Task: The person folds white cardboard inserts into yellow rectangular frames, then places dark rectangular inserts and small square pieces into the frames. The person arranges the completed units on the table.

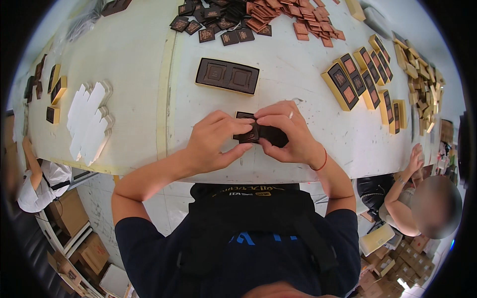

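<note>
Near the table's front edge, my left hand [213, 140] and my right hand [289, 131] both grip a small dark brown tray insert [271, 135]. The left fingertips and thumb press on its left end, where a dark square tile [247, 135] shows. My right fingers and thumb close around its other end, hiding part of it. Just beyond my hands lies a gold-sided box [227, 76] with a dark insert that has two square recesses.
Piles of dark tiles [213, 20] and copper-brown tiles [308, 20] lie at the back. Several filled gold boxes [340, 82] stand at right, before stacked gold boxes [422, 84]. White folded card pieces [89, 121] lie at left. Another person [410, 198] works at far right.
</note>
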